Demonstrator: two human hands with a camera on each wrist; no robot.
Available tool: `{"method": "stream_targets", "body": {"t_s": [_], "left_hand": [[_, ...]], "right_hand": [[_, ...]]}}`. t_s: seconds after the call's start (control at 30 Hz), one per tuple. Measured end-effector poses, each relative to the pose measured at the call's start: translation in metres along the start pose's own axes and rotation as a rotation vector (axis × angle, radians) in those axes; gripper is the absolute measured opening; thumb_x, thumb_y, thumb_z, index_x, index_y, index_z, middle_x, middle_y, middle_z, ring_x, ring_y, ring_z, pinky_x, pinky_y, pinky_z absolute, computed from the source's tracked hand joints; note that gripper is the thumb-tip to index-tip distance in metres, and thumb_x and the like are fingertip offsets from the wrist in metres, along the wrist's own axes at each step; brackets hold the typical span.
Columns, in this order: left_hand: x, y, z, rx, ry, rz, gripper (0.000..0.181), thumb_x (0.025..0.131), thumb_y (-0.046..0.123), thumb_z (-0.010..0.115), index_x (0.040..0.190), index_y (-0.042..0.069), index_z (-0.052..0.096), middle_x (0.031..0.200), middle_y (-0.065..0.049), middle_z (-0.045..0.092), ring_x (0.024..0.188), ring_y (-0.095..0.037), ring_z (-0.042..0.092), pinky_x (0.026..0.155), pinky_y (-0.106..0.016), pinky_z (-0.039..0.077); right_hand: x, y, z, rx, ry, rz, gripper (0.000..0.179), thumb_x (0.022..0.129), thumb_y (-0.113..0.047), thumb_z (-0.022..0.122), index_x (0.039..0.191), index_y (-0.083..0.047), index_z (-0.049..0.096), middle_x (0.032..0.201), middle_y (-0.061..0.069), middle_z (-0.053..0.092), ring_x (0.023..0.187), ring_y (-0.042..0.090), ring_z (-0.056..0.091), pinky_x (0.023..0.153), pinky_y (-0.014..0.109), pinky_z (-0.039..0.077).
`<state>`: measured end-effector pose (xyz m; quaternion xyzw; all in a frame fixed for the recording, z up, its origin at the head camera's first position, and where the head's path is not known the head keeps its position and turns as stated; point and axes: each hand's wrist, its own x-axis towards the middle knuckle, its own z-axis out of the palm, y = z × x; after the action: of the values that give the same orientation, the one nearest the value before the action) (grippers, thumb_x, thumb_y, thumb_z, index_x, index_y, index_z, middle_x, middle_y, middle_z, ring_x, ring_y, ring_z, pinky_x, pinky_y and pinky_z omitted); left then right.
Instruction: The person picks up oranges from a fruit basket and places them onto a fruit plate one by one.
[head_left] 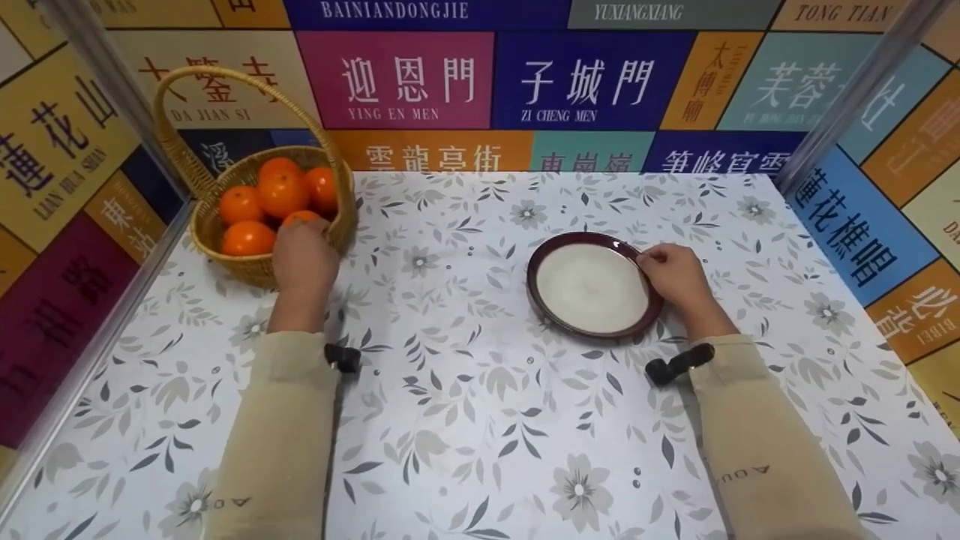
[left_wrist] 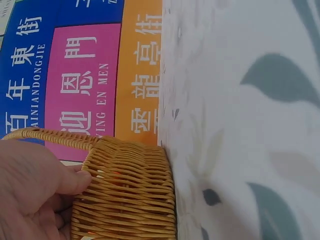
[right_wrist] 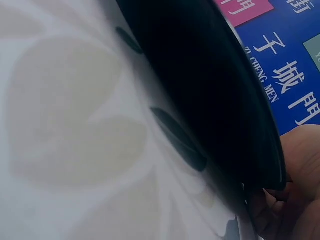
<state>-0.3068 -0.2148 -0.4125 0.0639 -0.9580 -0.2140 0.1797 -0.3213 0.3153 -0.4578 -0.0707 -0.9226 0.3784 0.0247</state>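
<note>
My left hand (head_left: 306, 259) reaches over the near right rim of a wicker basket (head_left: 262, 274) with a tall arched handle. Several oranges (head_left: 283, 193) lie inside the basket. Its fingertips are at the nearest orange (head_left: 302, 217), which the hand partly covers; cannot tell whether they grip it. The left wrist view has the thumb right at the woven rim, the fingers mostly hidden. On the right, my right hand (head_left: 679, 277) pinches the rim of a round plate (head_left: 592, 289) with a cream centre and dark red-brown border. Its dark underside shows in the right wrist view.
A white cloth with grey flowers and leaves covers the table (head_left: 450, 390). Colourful panels (head_left: 397, 79) with lettering stand along the back and both sides. The basket is close to the left back corner. Each wrist carries a small black camera mount (head_left: 679, 365).
</note>
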Motion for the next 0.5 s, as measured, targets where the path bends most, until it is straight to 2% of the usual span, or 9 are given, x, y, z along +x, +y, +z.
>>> {"method": "stream_targets", "body": {"t_s": [0.27, 0.5], "left_hand": [[-0.0008, 0.0033, 0.0036, 0.035, -0.009, -0.034, 0.028, 0.094, -0.002, 0.054, 0.114, -0.001, 0.072, 0.118, -0.027, 0.065, 0.118, -0.047, 0.057, 0.106, -0.057, 0.047], [-0.0040, 0.0036, 0.0053, 0.059, 0.011, -0.019, 0.025, 0.094, -0.002, 0.054, 0.110, -0.001, 0.073, 0.112, -0.028, 0.068, 0.116, -0.048, 0.057, 0.101, -0.059, 0.048]], "right_hand": [[-0.0006, -0.0002, -0.0002, 0.001, -0.007, 0.017, 0.035, 0.104, -0.025, 0.055, 0.120, 0.003, 0.069, 0.116, 0.022, 0.068, 0.106, 0.030, 0.060, 0.090, 0.033, 0.046], [0.0013, 0.0009, 0.0039, 0.001, -0.008, 0.030, 0.035, 0.105, -0.028, 0.055, 0.120, 0.001, 0.069, 0.116, 0.019, 0.067, 0.103, 0.026, 0.058, 0.084, 0.029, 0.047]]}}
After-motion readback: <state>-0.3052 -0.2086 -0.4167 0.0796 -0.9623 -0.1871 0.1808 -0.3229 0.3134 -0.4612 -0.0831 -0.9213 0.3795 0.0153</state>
